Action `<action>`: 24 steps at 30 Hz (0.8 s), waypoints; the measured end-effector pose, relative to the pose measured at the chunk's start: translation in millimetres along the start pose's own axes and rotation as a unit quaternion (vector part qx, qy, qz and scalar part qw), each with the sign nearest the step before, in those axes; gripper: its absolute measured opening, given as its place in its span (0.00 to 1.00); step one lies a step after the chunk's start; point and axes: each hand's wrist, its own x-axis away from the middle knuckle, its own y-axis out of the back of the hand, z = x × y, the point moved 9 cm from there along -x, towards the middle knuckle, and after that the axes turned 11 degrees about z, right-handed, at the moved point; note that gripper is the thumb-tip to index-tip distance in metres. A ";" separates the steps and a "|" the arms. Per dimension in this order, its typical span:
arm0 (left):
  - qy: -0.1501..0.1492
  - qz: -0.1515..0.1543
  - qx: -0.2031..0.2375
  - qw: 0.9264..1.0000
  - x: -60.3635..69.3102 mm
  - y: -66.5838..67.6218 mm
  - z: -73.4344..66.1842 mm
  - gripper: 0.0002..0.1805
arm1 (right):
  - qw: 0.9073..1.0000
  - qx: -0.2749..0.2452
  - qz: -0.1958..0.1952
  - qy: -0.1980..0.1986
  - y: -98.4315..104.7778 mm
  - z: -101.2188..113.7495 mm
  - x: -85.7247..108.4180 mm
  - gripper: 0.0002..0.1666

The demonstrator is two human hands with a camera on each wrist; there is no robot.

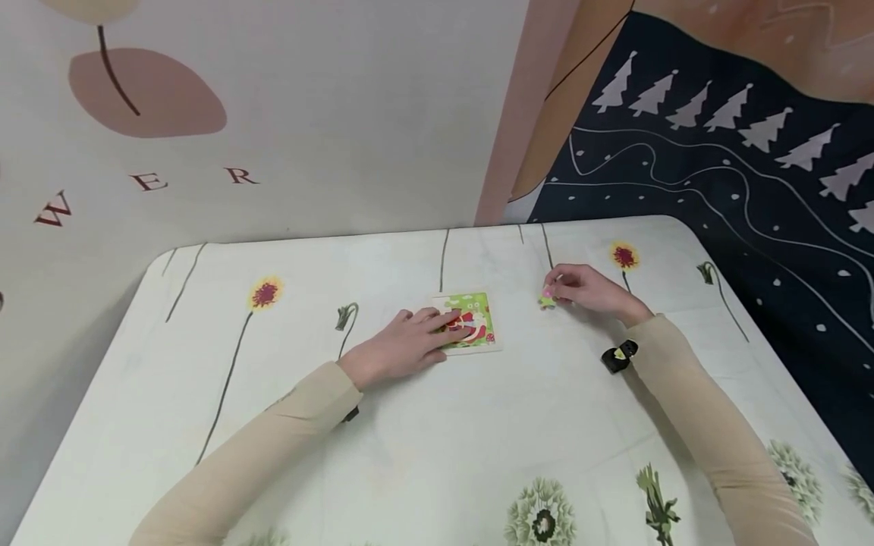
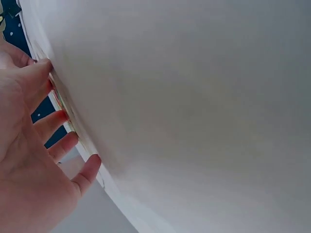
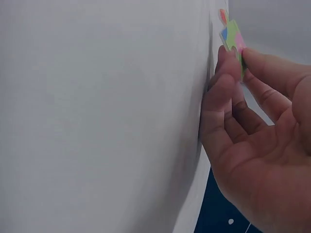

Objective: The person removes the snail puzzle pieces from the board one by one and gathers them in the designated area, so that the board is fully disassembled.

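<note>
A small square jigsaw puzzle board (image 1: pixel 482 307) with a green, red and white picture lies on the table. My left hand (image 1: pixel 403 345) rests on its left side with fingers spread and hides part of the picture. In the left wrist view the fingers of this left hand (image 2: pixel 36 141) reach the board's edge. To the right of the board, my right hand (image 1: pixel 589 290) pinches a small puzzle piece (image 1: pixel 547 299) between thumb and fingers. The right wrist view shows that piece (image 3: pixel 234 39), green with pink, blue and orange patches, tilted up near the tabletop.
A white cloth with printed flowers covers the table (image 1: pixel 423 440). Behind it hangs a pale printed backdrop (image 1: pixel 355 136), with a dark cloth (image 1: pixel 614 171) bearing white trees at the right. A black wrist device (image 1: pixel 617 356) sits at the right cuff.
</note>
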 end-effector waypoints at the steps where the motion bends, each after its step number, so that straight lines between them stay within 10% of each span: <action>1: 0.001 0.001 0.009 1.000 0.6 -0.7 1.1 0.29 | 1.000 0.000 0.001 -0.002 -0.5 -0.3 -0.3 0.07; 24: -0.006 0.012 0.023 1.000 0.6 -3.3 0.9 0.29 | 0.997 0.071 0.025 -0.013 -3.7 21.2 -34.7 0.12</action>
